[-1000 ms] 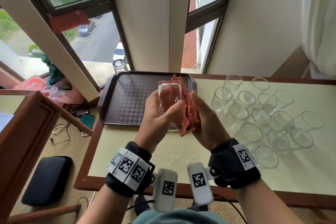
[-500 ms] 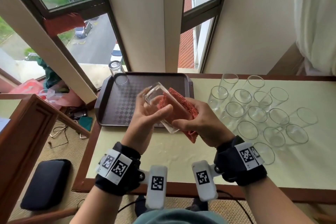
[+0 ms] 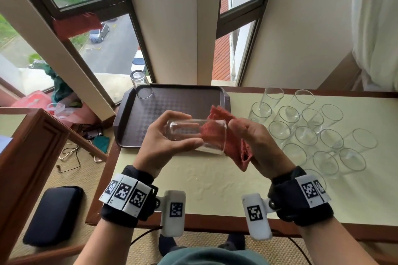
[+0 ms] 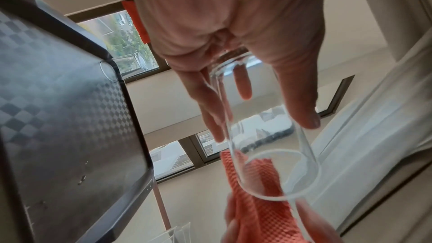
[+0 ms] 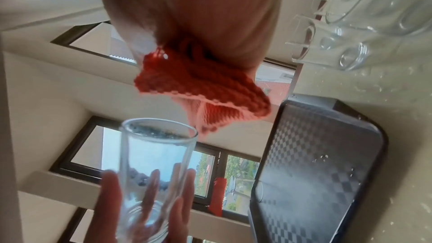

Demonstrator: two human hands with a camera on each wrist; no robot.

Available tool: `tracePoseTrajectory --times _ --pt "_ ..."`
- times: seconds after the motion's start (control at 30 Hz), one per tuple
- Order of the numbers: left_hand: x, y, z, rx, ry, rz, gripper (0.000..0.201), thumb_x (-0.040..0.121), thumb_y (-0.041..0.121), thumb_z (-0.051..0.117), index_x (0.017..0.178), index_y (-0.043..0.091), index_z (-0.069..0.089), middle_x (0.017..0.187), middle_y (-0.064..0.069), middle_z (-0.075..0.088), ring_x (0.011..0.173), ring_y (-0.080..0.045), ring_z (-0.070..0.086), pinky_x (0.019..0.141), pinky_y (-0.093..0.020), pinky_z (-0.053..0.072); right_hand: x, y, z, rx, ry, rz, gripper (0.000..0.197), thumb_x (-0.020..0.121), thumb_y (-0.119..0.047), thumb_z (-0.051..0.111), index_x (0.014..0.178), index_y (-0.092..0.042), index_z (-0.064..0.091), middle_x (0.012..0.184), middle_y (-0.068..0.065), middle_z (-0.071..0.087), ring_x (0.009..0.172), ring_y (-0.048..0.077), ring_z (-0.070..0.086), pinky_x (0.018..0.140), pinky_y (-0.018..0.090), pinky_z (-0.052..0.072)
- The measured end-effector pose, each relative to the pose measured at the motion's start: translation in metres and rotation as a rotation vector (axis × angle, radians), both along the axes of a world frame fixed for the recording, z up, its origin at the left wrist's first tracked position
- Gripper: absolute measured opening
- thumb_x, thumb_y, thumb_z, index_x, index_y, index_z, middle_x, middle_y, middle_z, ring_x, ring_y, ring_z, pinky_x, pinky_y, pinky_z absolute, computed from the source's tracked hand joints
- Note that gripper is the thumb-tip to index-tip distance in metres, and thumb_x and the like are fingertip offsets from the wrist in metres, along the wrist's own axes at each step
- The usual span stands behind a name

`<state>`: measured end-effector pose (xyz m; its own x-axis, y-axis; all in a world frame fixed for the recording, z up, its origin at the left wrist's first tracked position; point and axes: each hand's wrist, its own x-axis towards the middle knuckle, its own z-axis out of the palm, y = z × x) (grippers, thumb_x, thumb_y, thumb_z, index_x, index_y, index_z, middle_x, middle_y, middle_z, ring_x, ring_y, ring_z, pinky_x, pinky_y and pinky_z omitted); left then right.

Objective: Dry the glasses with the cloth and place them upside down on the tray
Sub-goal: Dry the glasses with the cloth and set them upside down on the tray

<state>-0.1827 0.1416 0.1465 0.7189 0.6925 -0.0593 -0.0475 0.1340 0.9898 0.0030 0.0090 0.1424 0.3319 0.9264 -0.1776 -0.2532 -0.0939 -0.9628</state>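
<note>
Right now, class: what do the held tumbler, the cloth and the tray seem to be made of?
Tumbler: clear, smooth glass, judging by fingers seen through it; clear plastic is possible.
Cloth: red woven or knitted fabric, with a bumpy raised texture.
Tray: dark brown, probably moulded plastic, with a checkered embossed surface and a raised rim.

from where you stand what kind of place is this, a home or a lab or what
Probably a room in an upstairs flat: the window looks down on parked cars and a street. A curtain hangs at the right, and a wood-edged table holds a dark tray and many clear glasses.
</note>
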Motion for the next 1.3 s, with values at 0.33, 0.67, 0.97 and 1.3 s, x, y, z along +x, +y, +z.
tracePoseTrajectory --times 0.33,0.67,0.97,1.3 --pt "0.013 -0.013 -0.001 -0.105 -0.129 0.265 0.08 0.033 0.056 0.097 0.1 0.027 0.065 0.105 -0.009 0.076 0.094 -0.033 0.073 0.062 -0.025 0.057 -0.035 0.012 0.008 0.286 -0.144 -0.337 0.03 0.1 0.005 0.045 0.115 -0.014 0.062 0.101 -0.014 0.073 0.097 0.004 0.069 0.069 0.021 0.057" --pt "0.008 -0.015 0.009 -0.069 -0.141 0.18 0.088 0.028 0.055 0.097 0.1 0.018 0.064 0.093 0.001 0.077 0.088 -0.016 0.074 0.063 -0.025 0.059 -0.029 0.001 0.01 0.146 -0.578 0.064 0.036 0.077 -0.027 0.042 0.103 -0.025 0.067 0.105 -0.02 0.057 0.107 0.018 0.045 0.092 0.036 0.043" --pt "0.003 -0.015 0.007 -0.099 -0.123 0.107 0.08 0.027 0.053 0.099 0.094 0.022 0.068 0.095 -0.004 0.076 0.09 -0.02 0.073 0.068 -0.029 0.06 -0.007 -0.013 0.038 0.095 -0.435 0.088 0.023 0.083 -0.017 0.051 0.098 -0.019 0.069 0.103 0.006 0.058 0.093 0.009 0.059 0.08 0.024 0.052" --pt "0.006 -0.021 0.005 -0.253 -0.16 0.142 0.084 0.025 0.047 0.101 0.098 0.018 0.069 0.094 -0.004 0.076 0.088 -0.026 0.074 0.063 -0.029 0.061 -0.037 -0.004 0.025 0.306 -0.402 -0.428 0.02 0.08 0.002 0.076 0.084 -0.017 0.073 0.066 -0.004 0.069 0.05 0.007 0.059 0.042 0.02 0.049"
